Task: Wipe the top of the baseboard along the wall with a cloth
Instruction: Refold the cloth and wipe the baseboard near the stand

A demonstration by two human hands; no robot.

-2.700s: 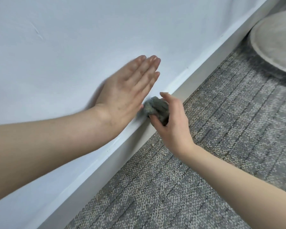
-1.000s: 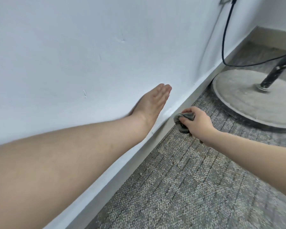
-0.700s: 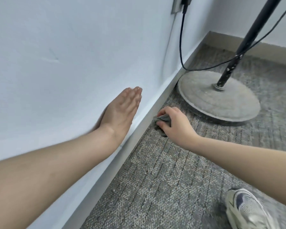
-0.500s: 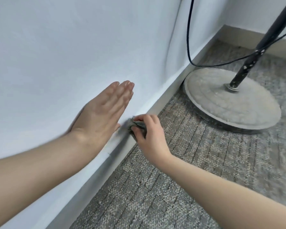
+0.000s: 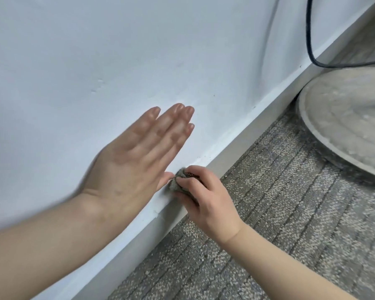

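A white baseboard (image 5: 243, 135) runs diagonally from lower left to upper right where the white wall (image 5: 95, 50) meets the carpet. My right hand (image 5: 206, 200) grips a small bunched grey cloth (image 5: 177, 179) and holds it against the top of the baseboard. My left hand (image 5: 139, 161) lies flat on the wall just above the baseboard, fingers straight and together, its edge beside the cloth. Most of the cloth is hidden under my right fingers.
A round grey stand base (image 5: 344, 124) sits on the grey patterned carpet (image 5: 279, 213) at the right, close to the baseboard. A black cable (image 5: 309, 35) hangs down the wall and curves over the base.
My right hand with the cloth has slid back along the baseboard, away from the round base and toward my left hand. The view has moved closer to the wall.
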